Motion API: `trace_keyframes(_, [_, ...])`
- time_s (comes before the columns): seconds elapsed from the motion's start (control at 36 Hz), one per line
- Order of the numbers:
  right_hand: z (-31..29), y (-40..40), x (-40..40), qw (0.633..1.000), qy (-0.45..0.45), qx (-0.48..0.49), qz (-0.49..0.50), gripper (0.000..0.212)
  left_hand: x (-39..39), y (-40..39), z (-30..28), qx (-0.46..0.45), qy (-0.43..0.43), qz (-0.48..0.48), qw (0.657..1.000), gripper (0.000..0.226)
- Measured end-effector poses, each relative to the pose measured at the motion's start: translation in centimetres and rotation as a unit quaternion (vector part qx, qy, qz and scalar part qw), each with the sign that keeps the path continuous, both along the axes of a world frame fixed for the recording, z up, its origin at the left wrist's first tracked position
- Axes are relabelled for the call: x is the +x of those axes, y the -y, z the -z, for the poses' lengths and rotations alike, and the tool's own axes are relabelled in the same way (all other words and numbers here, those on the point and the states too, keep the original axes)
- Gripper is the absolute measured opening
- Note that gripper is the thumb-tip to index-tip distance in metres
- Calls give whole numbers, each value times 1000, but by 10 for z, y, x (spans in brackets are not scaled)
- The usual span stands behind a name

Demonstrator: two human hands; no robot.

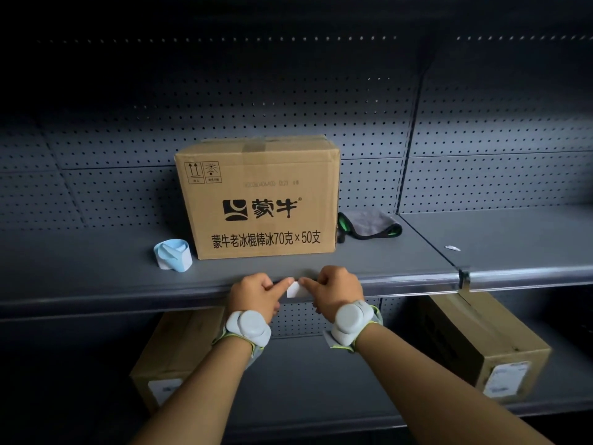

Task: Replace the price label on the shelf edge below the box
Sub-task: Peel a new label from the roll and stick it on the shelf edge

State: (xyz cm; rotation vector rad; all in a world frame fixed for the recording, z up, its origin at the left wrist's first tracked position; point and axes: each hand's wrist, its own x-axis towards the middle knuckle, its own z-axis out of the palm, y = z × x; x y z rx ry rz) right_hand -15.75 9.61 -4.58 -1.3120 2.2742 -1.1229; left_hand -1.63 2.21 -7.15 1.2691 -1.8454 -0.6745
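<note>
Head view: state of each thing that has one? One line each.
price label: at the shelf edge, pinched between both hands' fingertips, tilted.
left hand: index finger out, touching the label.
right hand: fingers curled, pinching the label.
box: upright, taped shut.
label roll: on the shelf left of the box, loosely unwound.
cloth: crumpled, right of the box.
lower boxes: closed.

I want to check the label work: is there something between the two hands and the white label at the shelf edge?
Nothing visible. The left hand and the right hand are both already at the white label on the shelf edge, below the box.
</note>
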Motion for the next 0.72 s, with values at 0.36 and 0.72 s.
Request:
trace_keyframes(0.36, [6,-6,-7,999,28,-23,-18,42,4,-3,7,-11,-15,15,1000,50])
trace_keyframes(0.72, [-2,-15,-18,990,132,-57,-7,27,-7,-19,7,-42,-46,-10,998,42])
